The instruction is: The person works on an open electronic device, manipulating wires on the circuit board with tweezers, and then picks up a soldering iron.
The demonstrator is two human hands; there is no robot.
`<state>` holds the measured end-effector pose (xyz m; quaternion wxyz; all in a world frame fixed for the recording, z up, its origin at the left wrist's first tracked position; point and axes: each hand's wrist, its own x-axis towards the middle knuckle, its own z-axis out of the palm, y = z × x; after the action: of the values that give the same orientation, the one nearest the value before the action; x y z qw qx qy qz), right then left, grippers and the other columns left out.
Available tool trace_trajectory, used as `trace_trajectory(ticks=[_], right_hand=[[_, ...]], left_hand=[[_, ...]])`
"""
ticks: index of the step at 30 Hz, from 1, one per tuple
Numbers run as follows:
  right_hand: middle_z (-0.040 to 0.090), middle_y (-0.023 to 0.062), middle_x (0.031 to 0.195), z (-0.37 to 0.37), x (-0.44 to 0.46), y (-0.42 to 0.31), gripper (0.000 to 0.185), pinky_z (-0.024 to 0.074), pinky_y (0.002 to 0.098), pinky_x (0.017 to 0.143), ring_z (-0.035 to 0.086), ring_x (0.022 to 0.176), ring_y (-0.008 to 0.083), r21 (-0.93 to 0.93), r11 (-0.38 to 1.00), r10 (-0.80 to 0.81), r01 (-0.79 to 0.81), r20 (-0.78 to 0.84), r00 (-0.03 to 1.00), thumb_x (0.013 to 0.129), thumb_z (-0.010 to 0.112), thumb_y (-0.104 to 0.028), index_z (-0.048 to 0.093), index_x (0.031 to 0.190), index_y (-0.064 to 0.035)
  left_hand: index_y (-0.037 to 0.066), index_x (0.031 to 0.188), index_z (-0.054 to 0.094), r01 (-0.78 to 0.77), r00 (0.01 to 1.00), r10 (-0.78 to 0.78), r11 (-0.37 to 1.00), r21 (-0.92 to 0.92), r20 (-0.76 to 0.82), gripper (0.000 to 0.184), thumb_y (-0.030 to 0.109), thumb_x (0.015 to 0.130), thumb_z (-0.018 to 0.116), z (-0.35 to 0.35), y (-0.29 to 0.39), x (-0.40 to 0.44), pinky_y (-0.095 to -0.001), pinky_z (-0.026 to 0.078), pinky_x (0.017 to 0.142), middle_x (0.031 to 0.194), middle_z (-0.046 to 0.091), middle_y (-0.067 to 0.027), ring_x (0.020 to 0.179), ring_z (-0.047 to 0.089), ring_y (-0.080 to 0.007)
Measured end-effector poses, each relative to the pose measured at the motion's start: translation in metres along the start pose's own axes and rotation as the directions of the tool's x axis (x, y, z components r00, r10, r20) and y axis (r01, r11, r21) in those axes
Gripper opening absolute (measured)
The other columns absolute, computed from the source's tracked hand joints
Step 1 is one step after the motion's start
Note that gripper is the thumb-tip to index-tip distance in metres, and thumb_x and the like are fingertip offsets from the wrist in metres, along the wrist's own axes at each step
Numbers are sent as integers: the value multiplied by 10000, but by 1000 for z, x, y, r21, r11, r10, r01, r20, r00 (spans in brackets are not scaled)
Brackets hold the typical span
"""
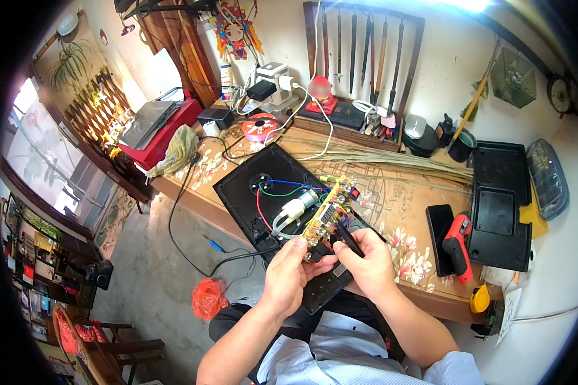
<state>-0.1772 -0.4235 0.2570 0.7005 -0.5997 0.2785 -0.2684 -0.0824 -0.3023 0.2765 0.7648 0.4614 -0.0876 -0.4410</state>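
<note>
Wall (pixel 459 61), 12 to 2 o'clock: white, marked in places. Light (pixel 464 4), 1 o'clock: glaring. Wooden post (pixel 175 56), 11 o'clock. Window (pixel 43 153), 9 o'clock: bright. Floor (pixel 167 273), 8 o'clock: grey, smooth. Wooden chair (pixel 95 353), 8 o'clock. Table (pixel 424 196), 10 to 4 o'clock: flower-patterned top.

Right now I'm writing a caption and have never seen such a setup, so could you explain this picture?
There is no machine here: the single picture comes from a camera worn on the person's head, looking forward and down. The bare left hand holds the lower end of a yellow circuit board. The bare right hand grips a slim dark item, too unclear to name. Beneath is a black casing with a motor-like part. On the flowered table also lie a black phone, a red tool and long dry stalks.
</note>
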Motion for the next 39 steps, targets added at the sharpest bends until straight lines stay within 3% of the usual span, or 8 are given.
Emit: trace_trajectory(ticks=[5,10,12,16,18,20,21,39], right_hand=[[642,-17,747,-14,-2,-14,203,454,233,606,527,679,31,-154,988,3,-4,-6,1000,887,692,-193,682,908,8],[649,14,751,-26,-2,-19,187,464,245,624,557,698,53,-247,966,76,-78,-18,997,899,662,-175,673,950,5],[663,68,780,-26,0,-19,250,479,276,635,593,704,98,-305,938,-181,167,-16,983,894,656,-176,630,1062,8],[666,146,819,-34,-8,-30,410,503,336,661,657,713,234,-483,866,-90,127,99,991,871,689,-287,549,1139,-10],[664,158,815,-34,-6,-15,340,507,365,635,668,714,290,-445,875,-147,192,135,980,893,656,-296,578,1062,-12],[661,162,810,-33,-7,-25,259,506,396,607,659,713,330,-590,750,-167,299,268,949,917,612,-255,606,1018,-17],[659,154,800,-30,-6,-23,207,505,412,600,651,713,343,-587,721,-249,369,277,928,923,590,-221,635,960,-22],[665,154,799,-26,2,-19,224,511,403,619,655,723,337,-569,736,-222,366,307,925,924,580,-229,663,924,-21]], left_hand=[[-11,1250,504,117,992,-119,992,-53,-36,421,320,1020,382,-4,14,3,-439,535,875,1099,643,-205,930,672,-313],[-8,1272,503,202,979,-204,976,-79,-7,482,379,1008,392,-18,24,12,-426,541,867,1097,644,-215,924,677,-297],[-8,1270,512,237,971,-235,970,-57,30,491,389,1002,399,-25,27,17,-418,546,857,1096,644,-217,910,682,-288],[-7,1275,509,272,961,-267,960,-62,73,493,387,999,405,-35,31,25,-408,552,823,1096,645,-210,868,686,-273],[-10,1280,504,288,955,-278,952,-99,105,475,365,1007,403,-40,32,28,-406,553,821,1099,645,-215,870,686,-283],[-13,1284,498,304,948,-286,943,-137,137,457,343,1015,400,-42,33,28,-403,554,818,1102,645,-219,872,687,-292],[-1,1286,499,301,950,-287,947,-115,123,469,364,1006,404,-41,32,28,-409,547,820,1101,646,-210,866,685,-286],[18,1296,503,300,949,-285,949,-102,134,482,385,1001,400,-43,31,27,-417,538,831,1104,650,-203,865,685,-277]])
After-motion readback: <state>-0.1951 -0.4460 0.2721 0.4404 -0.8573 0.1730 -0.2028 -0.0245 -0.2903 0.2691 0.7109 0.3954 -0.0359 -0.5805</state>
